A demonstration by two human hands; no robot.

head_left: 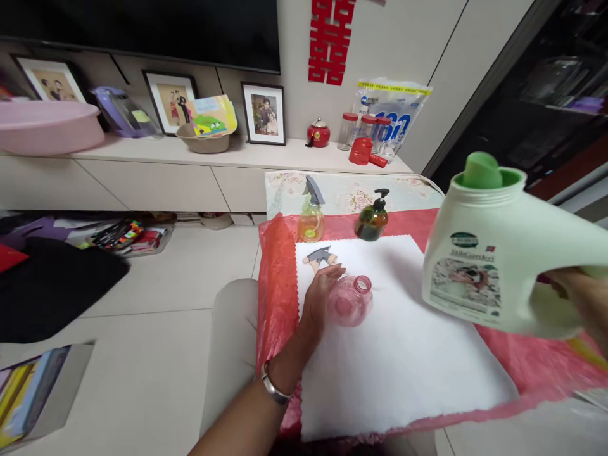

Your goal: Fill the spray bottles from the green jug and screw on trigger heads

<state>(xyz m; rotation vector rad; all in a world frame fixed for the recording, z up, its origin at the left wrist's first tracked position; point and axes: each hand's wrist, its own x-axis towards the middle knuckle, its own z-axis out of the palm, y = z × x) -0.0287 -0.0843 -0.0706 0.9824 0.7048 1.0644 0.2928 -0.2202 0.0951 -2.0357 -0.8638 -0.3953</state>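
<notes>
My left hand [319, 299] wraps round the side of a small pink bottle [351, 301] that stands uncapped on a white cloth [403, 354]. Just beyond my fingers lies a grey spray-trigger head [320, 257]. My right hand [582, 303] grips the handle of a big pale green detergent jug [498, 253] with a green spout, held up and tilted at the right, above the cloth's edge. Farther back stand a yellow spray bottle [310, 218] and a dark pump bottle [372, 218].
The white cloth lies on a red plastic sheet [275, 278] over a low table. Behind is a long cabinet [156, 168] with framed photos, jars and a red pot. Dark bags and books lie on the floor at left.
</notes>
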